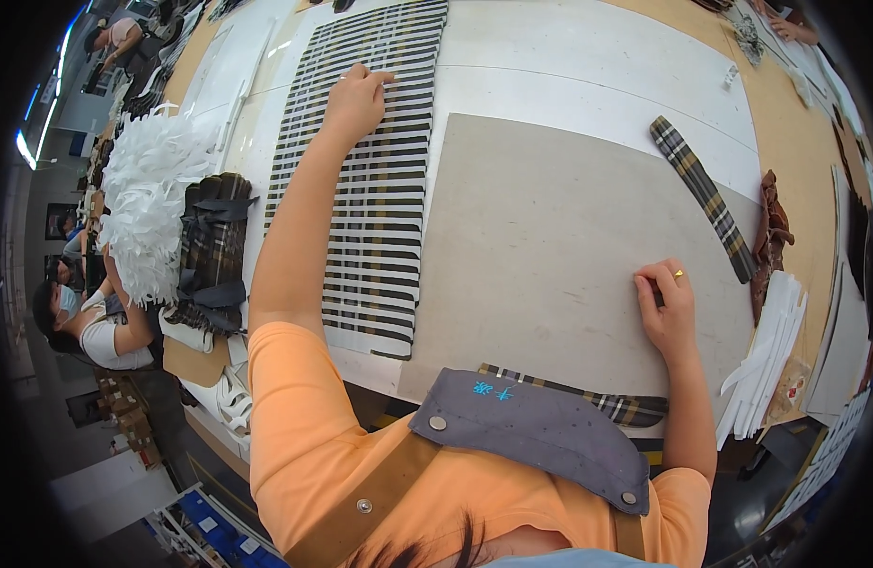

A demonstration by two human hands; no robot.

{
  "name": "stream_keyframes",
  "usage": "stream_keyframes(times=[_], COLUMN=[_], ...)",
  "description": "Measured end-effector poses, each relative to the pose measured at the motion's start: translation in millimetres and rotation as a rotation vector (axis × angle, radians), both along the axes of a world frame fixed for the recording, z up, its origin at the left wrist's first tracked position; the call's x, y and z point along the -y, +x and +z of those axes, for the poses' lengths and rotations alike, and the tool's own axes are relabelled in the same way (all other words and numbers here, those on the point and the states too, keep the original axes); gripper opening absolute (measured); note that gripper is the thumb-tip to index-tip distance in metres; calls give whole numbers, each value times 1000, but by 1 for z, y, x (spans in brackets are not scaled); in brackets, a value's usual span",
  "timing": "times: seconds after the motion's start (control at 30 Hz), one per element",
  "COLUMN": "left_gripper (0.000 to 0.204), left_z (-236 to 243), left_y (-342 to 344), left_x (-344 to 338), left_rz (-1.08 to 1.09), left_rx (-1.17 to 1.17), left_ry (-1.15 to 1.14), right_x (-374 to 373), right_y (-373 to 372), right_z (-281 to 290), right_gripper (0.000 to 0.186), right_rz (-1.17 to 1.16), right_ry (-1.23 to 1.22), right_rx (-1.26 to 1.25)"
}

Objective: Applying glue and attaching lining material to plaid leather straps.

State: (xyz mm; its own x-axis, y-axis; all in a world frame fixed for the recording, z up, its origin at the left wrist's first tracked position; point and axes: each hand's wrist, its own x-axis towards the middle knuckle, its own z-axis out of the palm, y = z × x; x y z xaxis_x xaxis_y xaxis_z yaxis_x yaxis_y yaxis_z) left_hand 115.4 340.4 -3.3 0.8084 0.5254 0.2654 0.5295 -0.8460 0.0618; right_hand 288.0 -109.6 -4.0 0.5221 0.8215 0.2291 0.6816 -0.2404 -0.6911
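Observation:
My left hand (357, 104) reaches far over a long row of overlapping plaid fabric strips with white edges (375, 204). Its fingers are bent together down at the strips, and whatever is between them is hidden. Over the right part of the large grey mat (531, 227), my right hand (667, 308) is closed in a loose curl, with nothing showing in it. One folded plaid strip (703, 199) lies slantwise beyond that hand. Another plaid piece (626, 408) lies along the near table edge, partly covered by my grey bib flap.
On the left are a heap of white ribbon-like strips (148, 204) and a tied plaid bundle (214, 241). White strips (766, 350) and a crumpled brown piece (771, 237) lie at the right. A masked person (114, 331) is at the left; another person's hands (786, 30) show far right.

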Motion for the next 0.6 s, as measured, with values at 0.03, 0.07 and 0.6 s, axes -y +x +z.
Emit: stream_keyframes(times=[0.03, 0.07, 0.6], left_gripper=[24, 24, 24], left_z=[-2, -3, -10], left_y=[1, 2, 23], left_x=[-2, -3, -28], left_rz=[-2, -5, 0], left_rx=[-2, 0, 6], left_ry=[8, 8, 44], right_x=[0, 0, -1], right_y=[0, -1, 1], right_z=[1, 1, 2], right_gripper=[3, 3, 4], right_rz=[-5, -8, -5], right_ry=[-6, -5, -3], right_rx=[-9, -8, -1])
